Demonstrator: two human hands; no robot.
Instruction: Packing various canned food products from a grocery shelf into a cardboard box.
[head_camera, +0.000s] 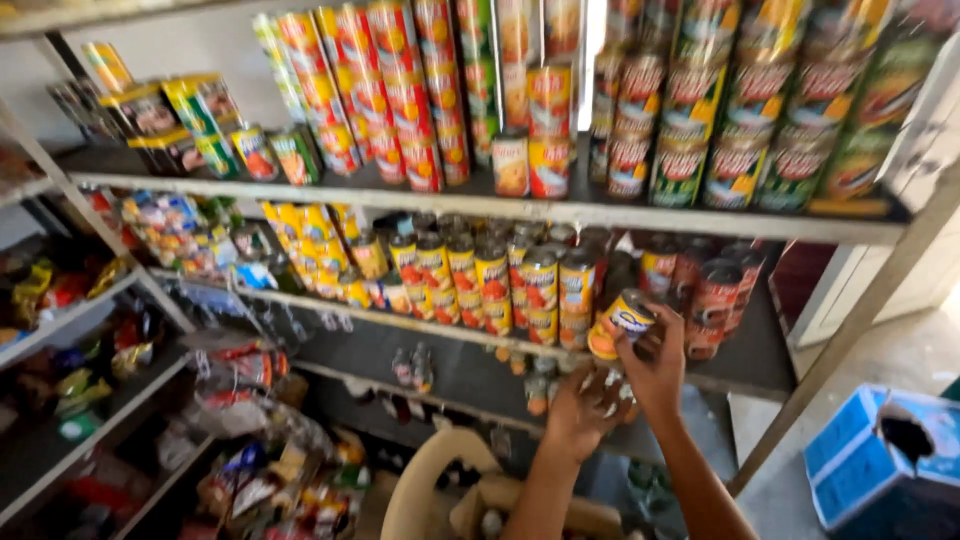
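**Shelves, Chair and Box Around the Work**

Above the hands, a top shelf (700, 220) carries tall stacks of red, orange and green tins (420, 100). Level with them and to their left, a row of jars with dark lids (470, 275) fills the middle shelf. Further left hang bagged snacks (60, 290). Below them sits a beige plastic chair (430, 480). Low to their right lies a blue carton (880, 455) on the floor.

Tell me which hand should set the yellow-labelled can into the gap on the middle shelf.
Right, probably. The right hand already grips the yellow-labelled can, tilted, beside the gap in the middle shelf row. The left hand sits lower, touching small items on the shelf below.
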